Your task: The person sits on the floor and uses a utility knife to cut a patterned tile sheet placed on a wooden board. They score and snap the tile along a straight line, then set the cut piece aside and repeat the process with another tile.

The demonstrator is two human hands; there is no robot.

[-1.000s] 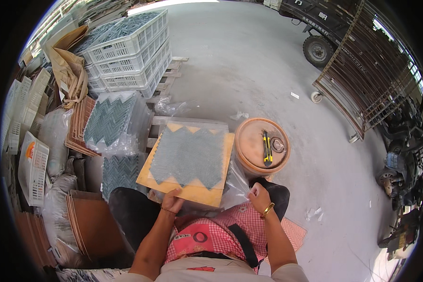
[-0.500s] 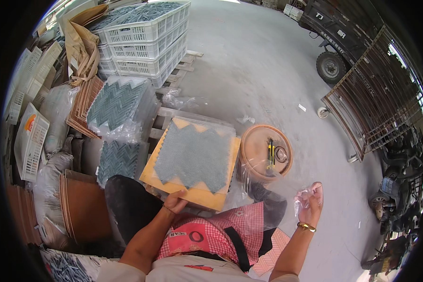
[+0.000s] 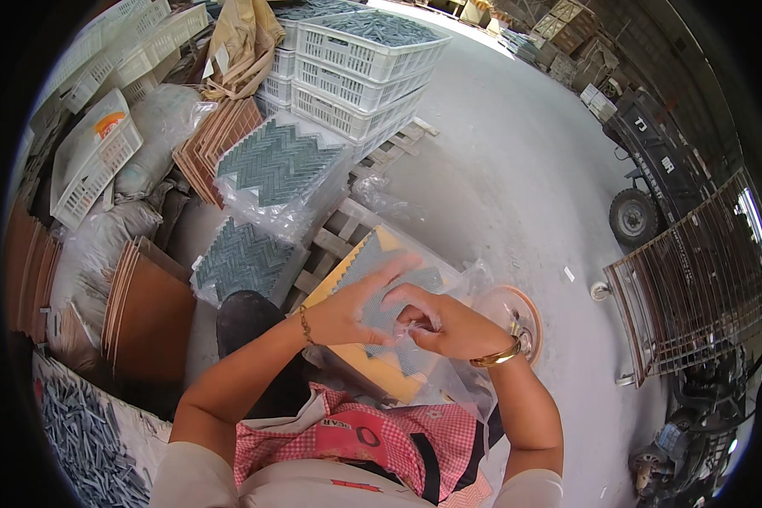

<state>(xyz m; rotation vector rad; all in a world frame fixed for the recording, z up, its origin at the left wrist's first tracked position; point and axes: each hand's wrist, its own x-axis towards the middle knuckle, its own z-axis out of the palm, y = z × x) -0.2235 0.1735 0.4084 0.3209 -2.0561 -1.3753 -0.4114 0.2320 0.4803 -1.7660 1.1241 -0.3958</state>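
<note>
Just grey herringbone mosaic sheet (image 3: 381, 292) on orange board (image 3: 372, 364), left hand (image 3: 356, 309) spread, right hand (image 3: 444, 326) pinching plastic film (image 3: 415, 326).

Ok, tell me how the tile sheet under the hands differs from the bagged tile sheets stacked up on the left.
The tile sheet under the hands lies on a yellow board; the bagged sheets sit on other stacked packs, with no yellow board showing. The near sheet is partly covered by the left hand and right hand, with loose clear plastic around it; the stacked ones are untouched and wrapped. Both show a grey-green herringbone pattern.
</note>
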